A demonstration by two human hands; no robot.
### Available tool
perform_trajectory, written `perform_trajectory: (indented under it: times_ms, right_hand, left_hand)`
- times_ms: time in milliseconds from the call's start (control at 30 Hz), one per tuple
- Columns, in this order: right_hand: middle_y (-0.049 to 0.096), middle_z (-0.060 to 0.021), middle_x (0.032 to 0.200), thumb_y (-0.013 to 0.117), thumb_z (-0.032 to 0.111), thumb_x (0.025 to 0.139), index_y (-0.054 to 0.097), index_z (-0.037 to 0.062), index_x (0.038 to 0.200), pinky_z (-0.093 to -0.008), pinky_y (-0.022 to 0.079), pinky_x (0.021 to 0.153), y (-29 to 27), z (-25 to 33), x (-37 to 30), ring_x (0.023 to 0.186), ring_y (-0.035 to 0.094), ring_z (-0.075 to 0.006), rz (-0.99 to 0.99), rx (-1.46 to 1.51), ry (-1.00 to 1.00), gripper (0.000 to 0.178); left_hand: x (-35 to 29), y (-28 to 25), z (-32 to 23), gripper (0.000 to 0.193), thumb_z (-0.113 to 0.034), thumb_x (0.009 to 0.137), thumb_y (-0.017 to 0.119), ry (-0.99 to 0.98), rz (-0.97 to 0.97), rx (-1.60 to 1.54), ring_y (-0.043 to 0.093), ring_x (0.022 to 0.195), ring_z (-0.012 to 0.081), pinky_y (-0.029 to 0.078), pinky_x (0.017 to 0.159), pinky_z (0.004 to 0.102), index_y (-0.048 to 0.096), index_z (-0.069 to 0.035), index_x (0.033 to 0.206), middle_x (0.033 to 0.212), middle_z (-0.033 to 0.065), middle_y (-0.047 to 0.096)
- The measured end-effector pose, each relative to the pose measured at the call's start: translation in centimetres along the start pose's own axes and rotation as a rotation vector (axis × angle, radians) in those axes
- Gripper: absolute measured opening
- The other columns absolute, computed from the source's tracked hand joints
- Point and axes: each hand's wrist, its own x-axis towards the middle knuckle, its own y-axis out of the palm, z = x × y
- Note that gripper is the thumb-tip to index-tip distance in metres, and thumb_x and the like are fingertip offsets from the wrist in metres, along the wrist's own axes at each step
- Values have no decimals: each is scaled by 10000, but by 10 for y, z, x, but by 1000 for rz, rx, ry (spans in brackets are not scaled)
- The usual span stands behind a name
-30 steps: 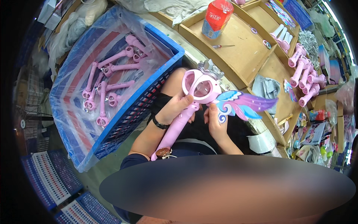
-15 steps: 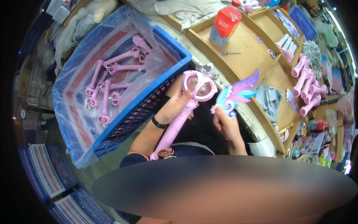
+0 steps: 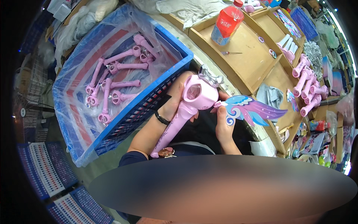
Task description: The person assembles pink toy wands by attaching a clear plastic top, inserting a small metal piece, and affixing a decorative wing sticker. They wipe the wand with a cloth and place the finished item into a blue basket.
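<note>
A pink toy wand (image 3: pixel 178 125) with a round windowed head and a silver crown-like top is gripped in my left hand (image 3: pixel 172 102), its handle slanting down toward my body. My right hand (image 3: pixel 223 125) pinches the pink tab of a purple and blue wing piece (image 3: pixel 255 109) between thumb and fingers. The tab is up against the right side of the wand's head; whether it has entered a slot cannot be seen. Several similar pink wands (image 3: pixel 128 66) without wings lie in the plastic-lined blue crate (image 3: pixel 149 87) to my left.
Beyond my hands is a divided cardboard tray (image 3: pixel 238 72) holding a red-labelled bottle (image 3: pixel 227 23), a screwdriver (image 3: pixel 232 53) and a grey cloth (image 3: pixel 269 98). More pink wand parts (image 3: pixel 307 87) are piled at the right. A white cloth (image 3: pixel 190 11) lies at the back.
My left hand has turned the wand so its head faces sideways. My right hand has swung the wing from upright to pointing right and brought its tab to the head.
</note>
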Motion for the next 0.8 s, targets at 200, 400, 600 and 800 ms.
perform_trajectory:
  times_ms: [200,400,600,800]
  right_hand:
    - [555,-37,687,492,83,925,552,10,823,-252,388,562,9,-17,-14,618,524,-119,-1,-275,-140,138]
    - [482,-12,680,349,226,994,488,28,783,-249,357,550,13,-33,-15,612,468,-108,-84,-99,96,321]
    - [465,-22,683,338,260,998,472,44,774,-259,328,519,16,-24,-18,586,432,-114,-60,-132,-1,339]
    - [451,-2,619,344,281,998,487,63,732,-247,309,480,13,-27,-7,543,419,-87,-61,-66,295,372]
  left_hand:
    - [1,2,0,689,-595,893,365,-1,-81,53,625,707,163,532,520,281,263,-118,1379,1049,114,584]
    - [-4,12,5,695,-540,896,444,65,-167,446,612,689,148,535,562,266,208,-105,1384,980,115,582]
    - [-7,18,8,776,-587,859,479,-9,-124,253,581,599,99,496,465,216,221,-46,1351,896,89,563]
    - [-8,21,6,710,-533,889,470,121,-254,433,582,572,110,489,443,216,211,-74,1364,888,101,575]
